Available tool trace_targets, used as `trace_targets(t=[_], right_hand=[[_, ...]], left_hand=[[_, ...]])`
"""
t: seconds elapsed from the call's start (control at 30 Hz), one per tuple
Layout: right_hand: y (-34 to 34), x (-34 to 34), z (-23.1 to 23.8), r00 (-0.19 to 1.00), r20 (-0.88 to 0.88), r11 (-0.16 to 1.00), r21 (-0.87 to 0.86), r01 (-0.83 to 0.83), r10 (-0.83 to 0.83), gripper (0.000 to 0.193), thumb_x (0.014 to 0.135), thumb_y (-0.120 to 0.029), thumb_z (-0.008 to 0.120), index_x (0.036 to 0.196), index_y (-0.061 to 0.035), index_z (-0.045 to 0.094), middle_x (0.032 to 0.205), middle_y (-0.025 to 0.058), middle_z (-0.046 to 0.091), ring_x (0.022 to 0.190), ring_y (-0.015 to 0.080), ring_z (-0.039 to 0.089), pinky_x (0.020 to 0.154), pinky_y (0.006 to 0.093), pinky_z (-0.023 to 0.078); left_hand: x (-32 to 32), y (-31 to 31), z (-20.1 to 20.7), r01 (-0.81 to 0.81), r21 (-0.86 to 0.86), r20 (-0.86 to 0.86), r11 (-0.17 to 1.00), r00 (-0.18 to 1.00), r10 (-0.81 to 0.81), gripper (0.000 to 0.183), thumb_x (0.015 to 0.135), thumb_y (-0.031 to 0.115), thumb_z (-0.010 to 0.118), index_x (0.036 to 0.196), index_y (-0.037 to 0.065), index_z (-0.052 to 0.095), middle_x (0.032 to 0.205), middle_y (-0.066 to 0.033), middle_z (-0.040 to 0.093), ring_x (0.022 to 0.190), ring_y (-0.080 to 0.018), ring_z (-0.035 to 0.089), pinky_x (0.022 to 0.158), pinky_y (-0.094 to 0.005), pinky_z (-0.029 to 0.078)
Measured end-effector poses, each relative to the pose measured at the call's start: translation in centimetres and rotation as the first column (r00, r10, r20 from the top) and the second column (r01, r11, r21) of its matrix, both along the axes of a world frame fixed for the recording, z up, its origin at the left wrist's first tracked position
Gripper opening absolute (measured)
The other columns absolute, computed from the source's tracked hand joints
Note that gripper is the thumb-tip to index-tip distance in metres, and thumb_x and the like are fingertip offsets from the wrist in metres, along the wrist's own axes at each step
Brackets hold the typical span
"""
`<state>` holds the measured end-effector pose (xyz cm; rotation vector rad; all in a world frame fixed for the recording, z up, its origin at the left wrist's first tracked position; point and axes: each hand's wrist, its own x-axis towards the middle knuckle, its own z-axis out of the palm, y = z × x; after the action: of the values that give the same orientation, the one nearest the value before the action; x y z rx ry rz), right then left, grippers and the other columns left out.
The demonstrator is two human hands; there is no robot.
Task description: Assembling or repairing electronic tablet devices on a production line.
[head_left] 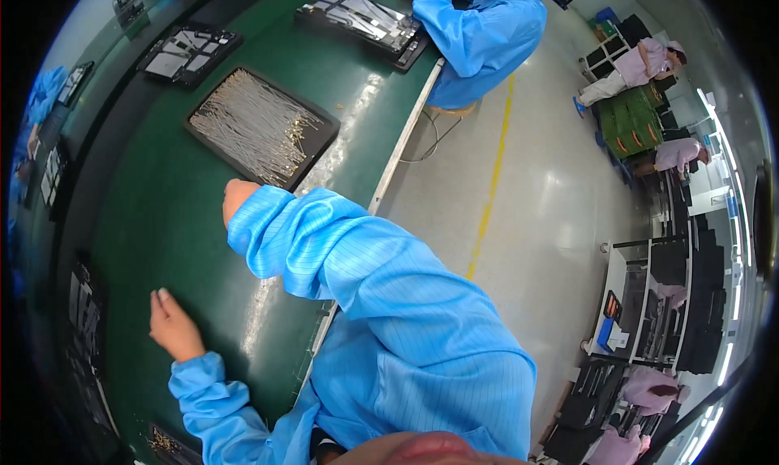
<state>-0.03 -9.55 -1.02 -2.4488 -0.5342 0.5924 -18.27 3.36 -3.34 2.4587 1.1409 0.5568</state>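
My left hand (175, 327) is above the green tabletop (203, 262), fingers stretched out, with nothing visible in it. My right hand (238, 199) is bent beside the near edge of a black tray (321, 134); its fingers are mostly hidden behind the hand and sleeve. In the tray lie a great many thin grey cables (243, 124) with small gold-coloured ends, roughly side by side. I cannot tell whether the right hand touches the tray or holds anything.
Farther up the bench are opened flat device housings (191, 53) and a stack of similar ones (365, 23) near a co-worker in blue (487, 27). More housings (85, 319) line the left side. A small dark tray (172, 445) sits at lower left. The bench edge (406, 136) runs along my right.
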Motion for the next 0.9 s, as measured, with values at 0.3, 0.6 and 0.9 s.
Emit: trace_targets(t=[0.3, 0.6, 0.9], right_hand=[[-2.3, -2.4, -4.1, 0.983, -0.002, 0.966, 0.189, 0.179, -0.182, 0.022, 0.077, -0.02, 0.049, 0.079, -0.0011, 0.06, 0.075, 0.0201, 0.057, 0.071, 0.0339, 0.056, 0.066, 0.038, 0.045], [-11.8, -4.9, 1.3, 0.812, -0.58, 0.85, 0.394, 0.351, -0.066, 0.031, 0.082, -0.03, 0.042, 0.092, -0.0034, 0.053, 0.064, 0.0054, 0.054, 0.045, 0.0107, 0.047, 0.042, 0.0247, 0.04], [-18.3, -7.6, 0.2, 0.639, -0.769, 0.683, 0.474, 0.556, 0.015, 0.034, 0.083, -0.031, 0.044, 0.099, -0.002, 0.05, 0.071, 0.0021, 0.05, 0.051, 0.0076, 0.042, 0.042, 0.0205, 0.036]], left_hand=[[5.4, -10.0, 1.0, 0.535, -0.558, 0.481, 0.634, 0.831, -0.278, 0.037, 0.085, 0.022, 0.042, 0.107, -0.007, 0.046, 0.103, -0.0145, 0.052, 0.094, -0.0182, 0.049, 0.083, -0.0265, 0.036], [5.1, -14.6, 3.1, 0.602, -0.798, 0.59, 0.036, 0.792, -0.154, 0.036, 0.086, 0.016, 0.042, 0.116, -0.004, 0.039, 0.096, -0.0065, 0.053, 0.086, -0.0108, 0.049, 0.078, -0.0211, 0.037], [5.4, -17.9, 3.0, 0.57, -0.82, 0.516, -0.053, 0.695, -0.5, 0.027, 0.085, 0.016, 0.044, 0.104, -0.002, 0.05, 0.088, -0.003, 0.054, 0.08, -0.0084, 0.047, 0.073, -0.019, 0.036]])
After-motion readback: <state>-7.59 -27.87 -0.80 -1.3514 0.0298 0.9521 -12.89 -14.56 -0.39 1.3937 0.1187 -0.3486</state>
